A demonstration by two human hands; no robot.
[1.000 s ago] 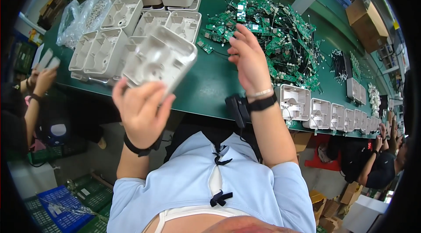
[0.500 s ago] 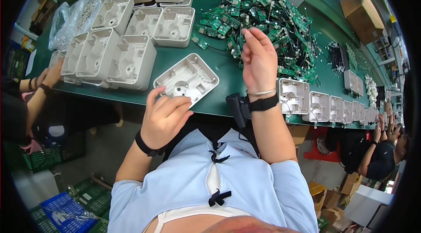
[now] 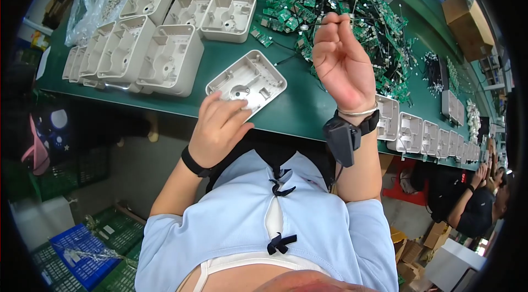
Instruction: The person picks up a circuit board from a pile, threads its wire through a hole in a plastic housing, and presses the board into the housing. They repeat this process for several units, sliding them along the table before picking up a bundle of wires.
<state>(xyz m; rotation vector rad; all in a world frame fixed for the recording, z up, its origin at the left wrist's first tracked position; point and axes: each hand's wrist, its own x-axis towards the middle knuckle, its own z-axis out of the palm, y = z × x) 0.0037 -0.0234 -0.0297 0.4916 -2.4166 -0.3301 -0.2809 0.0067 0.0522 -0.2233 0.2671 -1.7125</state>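
Here one left hand (image 3: 219, 130) touches one grey housing (image 3: 247, 81).

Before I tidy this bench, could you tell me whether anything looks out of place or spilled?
Nothing looks spilled or broken. One small green circuit board lies apart from the tangled pile, beside the white plastic housings.

My wearer's outfit, as I see it from the head view: pale blue short-sleeved top (image 3: 264, 220) with a keyhole slit down the front, closed by two small dark bow ties (image 3: 281, 181). Left hand (image 3: 220, 127): bare, with a thin black band at the wrist. Right hand (image 3: 342, 64): bare, with a slim silver bangle at the wrist, below it a black strap carrying a boxy dark grey device (image 3: 342, 139) with a thin cable trailing from it.
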